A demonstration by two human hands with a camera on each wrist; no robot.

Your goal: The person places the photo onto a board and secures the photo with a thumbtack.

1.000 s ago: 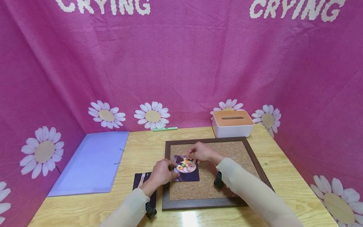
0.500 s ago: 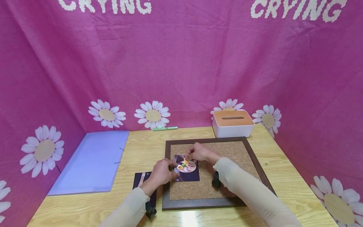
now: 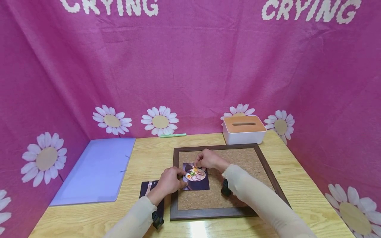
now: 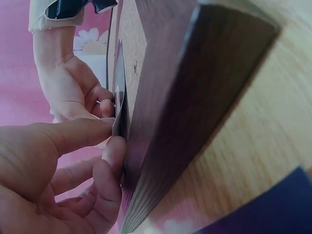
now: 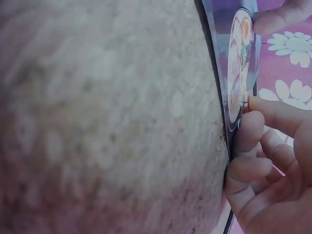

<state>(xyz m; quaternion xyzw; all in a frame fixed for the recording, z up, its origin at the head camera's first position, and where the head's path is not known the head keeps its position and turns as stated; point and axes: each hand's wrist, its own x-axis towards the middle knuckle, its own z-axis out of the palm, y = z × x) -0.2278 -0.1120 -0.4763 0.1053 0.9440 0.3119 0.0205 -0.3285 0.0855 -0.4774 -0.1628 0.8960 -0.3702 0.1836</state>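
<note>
A photo of a ramen bowl [image 3: 200, 185] lies on the left part of a cork board [image 3: 202, 202] with a dark wooden frame. My left hand [image 3: 169, 181] pinches the photo's left edge, which lifts slightly off the cork in the left wrist view. Over the photo's upper part, my right hand [image 3: 207, 159] pinches a small pin [image 5: 245, 103] between thumb and forefinger. Its thin metal shaft points at the photo, and the fingertips cover most of its reddish head. I cannot tell whether the tip pierces the photo.
Another dark picture card [image 3: 145, 187] lies left of the board, partly under my left forearm. A pale blue folder [image 3: 98, 168] sits at the table's left side. At the back are a green pen [image 3: 173, 135] and a white tissue box [image 3: 244, 136] with a wooden lid.
My right wrist and forearm have shifted slightly to the left, with the fingers staying at the photo. The left hand and the board look unmoved.
</note>
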